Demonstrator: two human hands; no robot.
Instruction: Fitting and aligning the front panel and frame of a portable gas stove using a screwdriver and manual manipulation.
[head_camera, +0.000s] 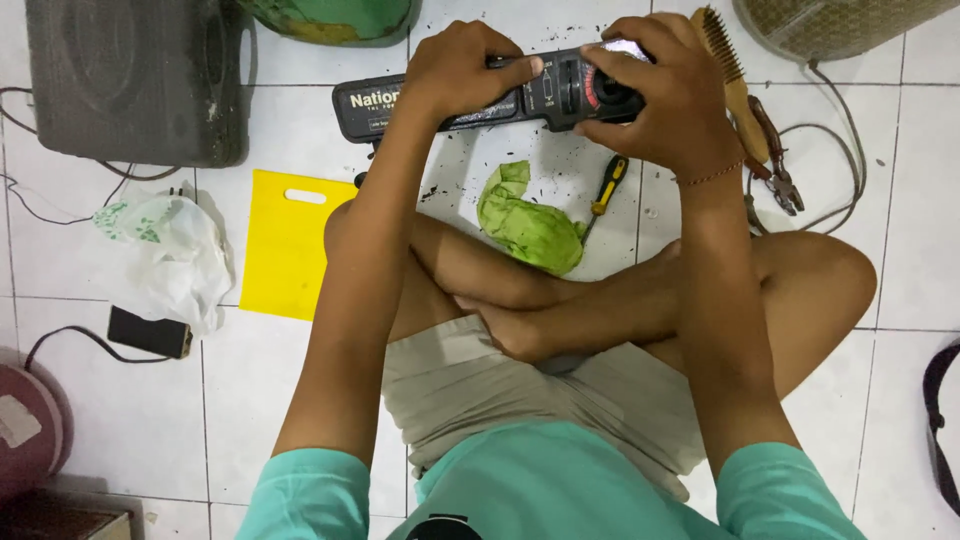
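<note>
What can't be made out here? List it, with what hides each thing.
Head view only:
- Black control panel: its middle and right end are covered by the left hand and right hand.
- Wire brush: partly behind the right hand.
- Pliers: handle ends run under the brush.
- Green object and woven basket: cut off by the top edge.
- Dark specks on the floor tiles: too small to identify.
</note>
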